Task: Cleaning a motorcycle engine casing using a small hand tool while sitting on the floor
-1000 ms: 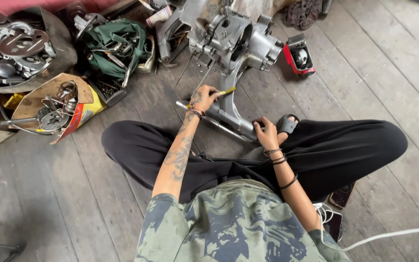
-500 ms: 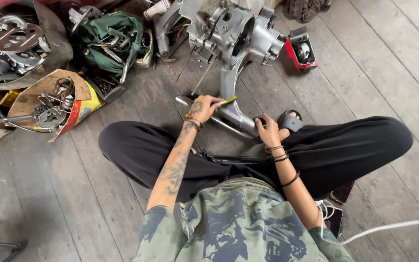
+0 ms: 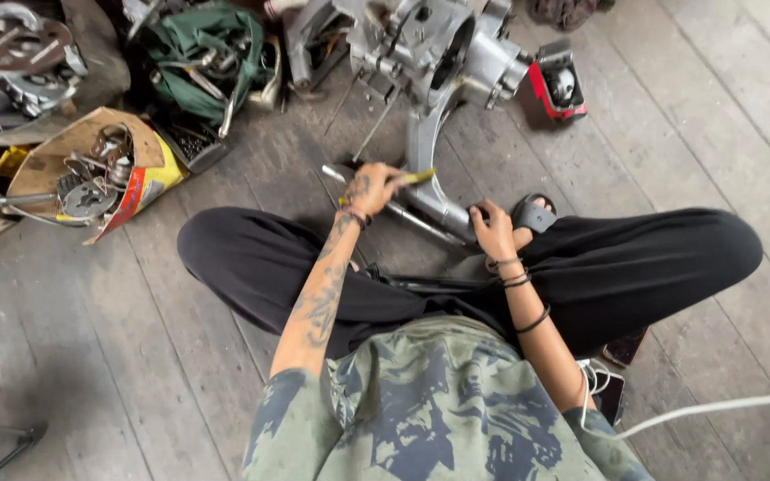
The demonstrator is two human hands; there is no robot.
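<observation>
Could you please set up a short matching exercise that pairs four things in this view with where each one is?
Things:
1. yellow-handled tool
2. grey metal engine casing
3. red-edged box
4. torn cardboard box of metal parts

Places:
A. left of the person's knee
B. in the left hand
C. right of the casing
D. top centre, on the plank floor

Pairs: 1-B, 2-D, 3-C, 4-A

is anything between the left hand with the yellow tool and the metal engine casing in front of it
Nothing visible does. The left hand grips the yellow-handled tool right against the arm of the engine casing, and the right hand rests on that arm's lower end.
</observation>
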